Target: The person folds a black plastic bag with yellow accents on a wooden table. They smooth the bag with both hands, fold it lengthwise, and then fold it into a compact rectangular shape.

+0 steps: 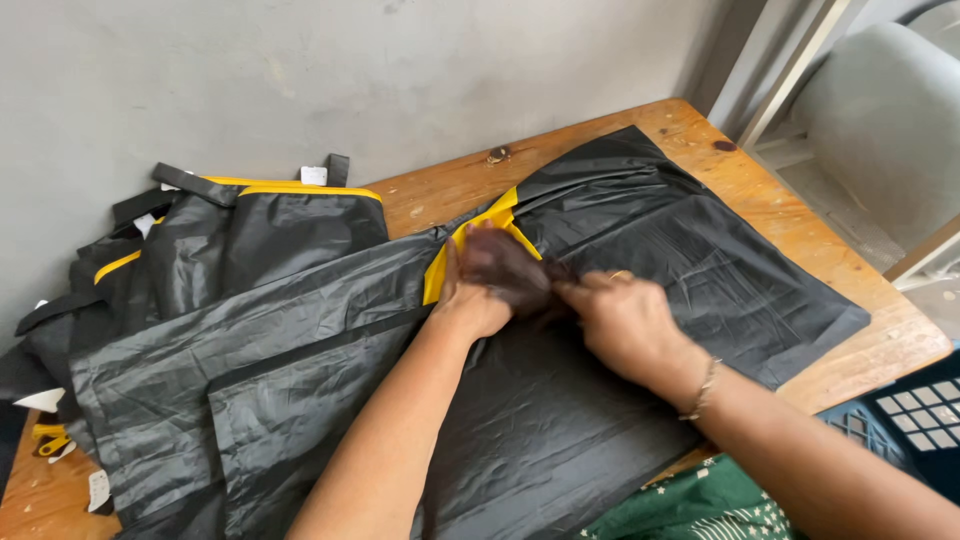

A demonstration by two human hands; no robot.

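Both hands are pinching the black fabric piece (pixel 560 330) mid-bench: left hand (pixel 480 285) pressing its yellow trim (pixel 470 245), right hand (pixel 625 320) gripping a fold at its 3 o'clock. Looks like smoothing before folding; next needs an even pull. Finished pile (pixel 200 240) sitting at 10 o'clock on the bench (pixel 720 150)

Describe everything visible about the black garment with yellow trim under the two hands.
The black garment with yellow trim looks like thin, glossy, creased plastic-like fabric. It lies spread flat across the wooden table, a yellow edge showing near its middle. The left hand and right hand press and pinch it there.
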